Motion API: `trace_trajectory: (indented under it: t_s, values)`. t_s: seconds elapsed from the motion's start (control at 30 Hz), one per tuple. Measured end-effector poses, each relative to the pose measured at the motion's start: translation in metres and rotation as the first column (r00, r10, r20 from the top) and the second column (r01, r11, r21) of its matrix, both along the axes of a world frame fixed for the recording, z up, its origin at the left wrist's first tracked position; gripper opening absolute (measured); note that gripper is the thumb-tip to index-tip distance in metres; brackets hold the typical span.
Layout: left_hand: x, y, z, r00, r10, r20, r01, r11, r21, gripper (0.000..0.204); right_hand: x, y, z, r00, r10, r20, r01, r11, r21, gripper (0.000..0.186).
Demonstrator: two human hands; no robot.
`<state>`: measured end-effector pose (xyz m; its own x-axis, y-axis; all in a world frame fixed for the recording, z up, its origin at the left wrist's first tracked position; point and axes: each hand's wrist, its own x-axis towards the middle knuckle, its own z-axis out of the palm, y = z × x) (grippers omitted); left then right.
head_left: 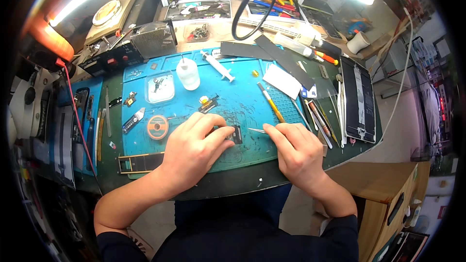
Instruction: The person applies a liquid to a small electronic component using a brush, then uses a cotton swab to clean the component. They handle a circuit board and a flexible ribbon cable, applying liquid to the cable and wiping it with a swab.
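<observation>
My left hand (194,144) is closed, its thumb and fingers pinched at the edge of a small dark rectangular part (237,135) on the blue work mat (194,106). Fine-tipped tweezers (256,130) are gripped in my right hand (297,150), with their points facing the dark part, a short gap away. Above my left hand lies a small part with black and gold pieces (208,103). A spool of copper-coloured wire or braid (158,126) sits to the left of that hand. My fingers partly hide the dark part.
A white plastic bottle (188,74), a syringe (218,66) and a clear tray (159,87) stand farther back on the mat. A yellow-handled tool (271,102) and a white card (282,81) lie to the right. A black cable (235,24) hangs over the bench's rear.
</observation>
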<state>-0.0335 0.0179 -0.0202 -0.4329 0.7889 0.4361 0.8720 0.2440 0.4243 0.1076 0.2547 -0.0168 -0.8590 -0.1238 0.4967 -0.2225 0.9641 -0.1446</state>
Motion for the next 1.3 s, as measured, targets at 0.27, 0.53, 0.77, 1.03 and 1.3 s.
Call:
trace_trajectory:
  t_s: [0.27, 0.53, 0.77, 1.03, 1.3]
  values:
    - [0.0, -0.002, -0.001, 1.0, -0.026, -0.002, 0.026, 1.0, 0.018, 0.031, -0.014, 0.007, -0.003, 0.988, 0.151, -0.013, -0.151, 0.988, 0.018, 0.045]
    - [0.004, -0.001, 0.0, 1.0, -0.003, -0.001, 0.003, 1.0, -0.017, 0.036, -0.017, 0.005, -0.002, 0.99, 0.142, -0.019, -0.141, 0.989, 0.045, 0.045]
    - [0.004, 0.0, 0.001, 1.0, 0.004, 0.014, -0.003, 1.0, -0.022, 0.036, -0.014, 0.003, 0.001, 0.991, 0.132, 0.028, -0.133, 0.991, 0.029, 0.046]
    - [0.003, 0.0, 0.003, 1.0, 0.0, 0.019, 0.0, 1.0, -0.029, 0.037, -0.014, 0.002, 0.001, 0.992, 0.12, 0.032, -0.121, 0.992, 0.032, 0.046]
    - [0.003, 0.0, 0.003, 1.0, -0.002, 0.017, 0.003, 1.0, -0.027, 0.036, -0.015, 0.005, -0.001, 0.99, 0.141, 0.008, -0.142, 0.989, 0.05, 0.042]
